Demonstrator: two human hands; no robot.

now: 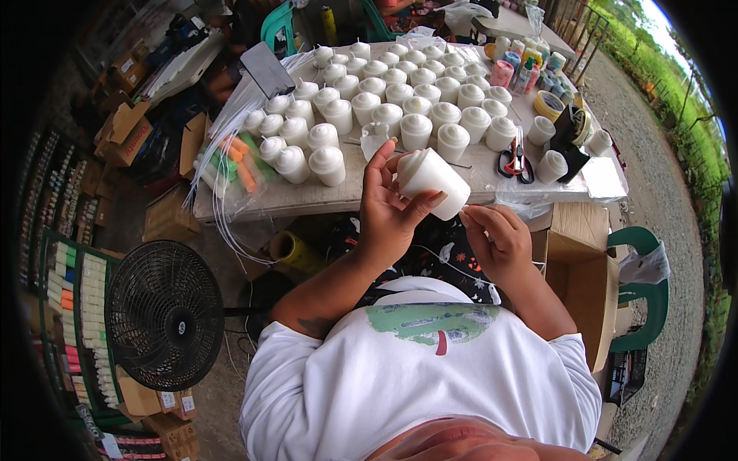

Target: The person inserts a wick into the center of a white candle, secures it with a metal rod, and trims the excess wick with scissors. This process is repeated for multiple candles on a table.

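My left hand (388, 203) is wrapped round a white pillar candle (438, 184) with a domed, stepped top. The candle is tilted above the table's near edge, its flat base turned toward my right hand (500, 237). Thumb and fingers of my right hand are pinched together at the rim of that base; whatever lies between them is too small to make out. Beyond my hands, several rows of similar white candles (416, 131) stand upright on the pale table (354, 165). Scissors (516, 157) with dark and red handles lie right of the rows.
Long white wicks (219, 184) drape over the table's left edge beside orange and green pieces (238, 165) in plastic. A phone-like dark slab (267, 69) leans at the back left. Tape rolls (547, 105) sit at right. A black fan (164, 315) and an open carton (576, 269) flank me.
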